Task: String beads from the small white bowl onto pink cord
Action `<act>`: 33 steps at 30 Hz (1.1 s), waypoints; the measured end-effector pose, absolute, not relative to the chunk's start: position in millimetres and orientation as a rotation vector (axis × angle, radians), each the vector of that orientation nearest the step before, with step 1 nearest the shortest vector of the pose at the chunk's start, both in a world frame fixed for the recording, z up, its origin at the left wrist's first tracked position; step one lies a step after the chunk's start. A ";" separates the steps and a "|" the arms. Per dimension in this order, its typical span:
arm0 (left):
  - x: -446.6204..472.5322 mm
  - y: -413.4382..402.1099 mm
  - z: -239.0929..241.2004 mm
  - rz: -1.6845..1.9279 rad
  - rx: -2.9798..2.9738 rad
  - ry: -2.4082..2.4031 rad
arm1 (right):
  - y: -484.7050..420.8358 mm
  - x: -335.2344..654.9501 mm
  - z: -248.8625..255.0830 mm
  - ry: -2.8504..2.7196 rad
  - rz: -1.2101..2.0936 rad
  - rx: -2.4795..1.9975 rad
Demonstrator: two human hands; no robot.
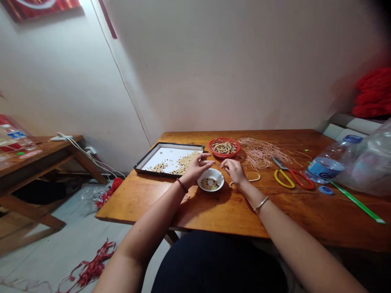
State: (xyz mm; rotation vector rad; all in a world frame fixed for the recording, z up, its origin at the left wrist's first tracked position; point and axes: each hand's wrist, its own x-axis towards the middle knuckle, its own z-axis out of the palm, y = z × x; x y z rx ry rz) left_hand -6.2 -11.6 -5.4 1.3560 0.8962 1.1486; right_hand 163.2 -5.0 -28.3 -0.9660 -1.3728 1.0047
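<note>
My left hand (198,167) hovers at the back left of a small white bowl (199,182) with loose tan and dark beads (210,184) in it. Its fingers stretch to the right, apart, and nothing shows between them. Just right of the bowl, my right hand (234,171) has its fingertips pinched together; what they hold, if anything, is too small to make out. A strand of pale beads (255,178) lies on the table beside and partly behind that hand. Behind the left hand is a black-edged white tray (159,156) of loose tan beads.
A red basket (224,155) holds beaded strands. Tangled pale pink cord (259,152) lies right of it. Scissors (293,176) with yellow and red handles, a water bottle (328,162), a blue cap (326,190) and a green strip (357,202) lie farther right on the wooden table (195,213).
</note>
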 end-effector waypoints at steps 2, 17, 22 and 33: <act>-5.9 -12.8 -2.9 1.145 1.320 0.894 | -5.8 162.8 -27.7 -1.396 0.971 -0.946; -8.5 -11.8 -1.9 1.118 1.345 0.978 | -12.8 164.6 -30.1 -1.694 0.470 -1.119; -9.3 -10.3 -2.8 1.110 1.367 1.002 | -14.3 165.3 -28.0 -1.675 0.439 -1.143; -4.7 -16.4 4.6 1.118 1.341 0.969 | -17.0 165.1 -25.7 -1.663 0.407 -1.146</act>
